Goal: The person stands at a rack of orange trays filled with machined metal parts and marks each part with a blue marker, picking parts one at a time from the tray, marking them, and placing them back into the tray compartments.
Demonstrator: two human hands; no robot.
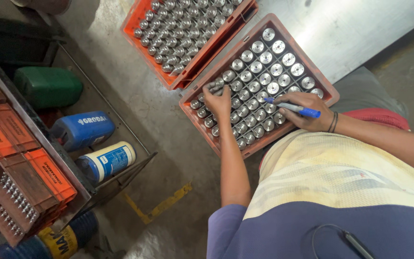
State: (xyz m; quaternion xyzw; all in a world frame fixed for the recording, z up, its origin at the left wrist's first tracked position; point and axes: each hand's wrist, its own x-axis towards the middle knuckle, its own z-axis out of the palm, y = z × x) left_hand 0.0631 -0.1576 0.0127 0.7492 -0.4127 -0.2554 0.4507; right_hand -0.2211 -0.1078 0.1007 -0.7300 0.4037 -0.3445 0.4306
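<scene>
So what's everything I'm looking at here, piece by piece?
Near crate: one, orange plastic, by the lap, gridded.
Metal cylinders: dozens, silver, upright in its cells.
Far crate: one, orange, top of view, filled with similar silver parts.
Marker: one, blue.
Canisters: green, blue, and blue-and-white, lying under the rack at left.
Rack crates: several, orange, some holding metal pins.
Floor: grey concrete, yellow marking.
Left hand: fingers on cylinders at the near crate's left side.
Right hand: holds the marker over the cylinders.
</scene>
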